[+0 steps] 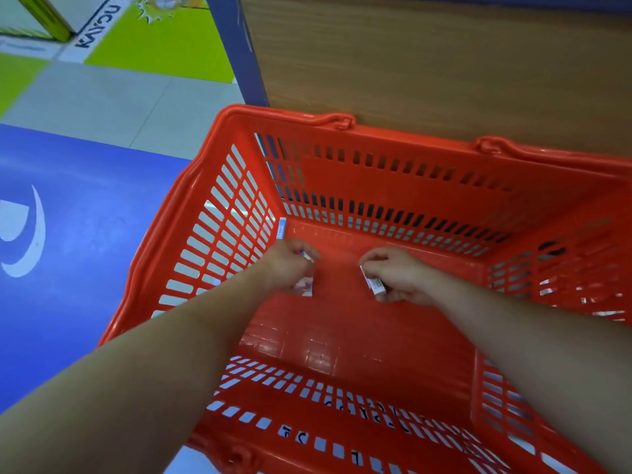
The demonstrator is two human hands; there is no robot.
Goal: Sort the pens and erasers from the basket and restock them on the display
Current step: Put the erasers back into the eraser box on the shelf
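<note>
Both bare forearms reach forward and down, grips low and near each other.
The left grip (290, 266) is knuckles-up, fingers curled round small white erasers (305, 288). The right grip (400, 278) is turned inward, thumb and fingers pinching a labelled eraser (373, 284). Both wrists are straight.

Bright, even light; glare on the basket (342, 347) floor; soft blur; wide-angle bending at edges.

Probably a shop: red shopping basket (410, 135), branded floor graphics (68, 217)
</note>
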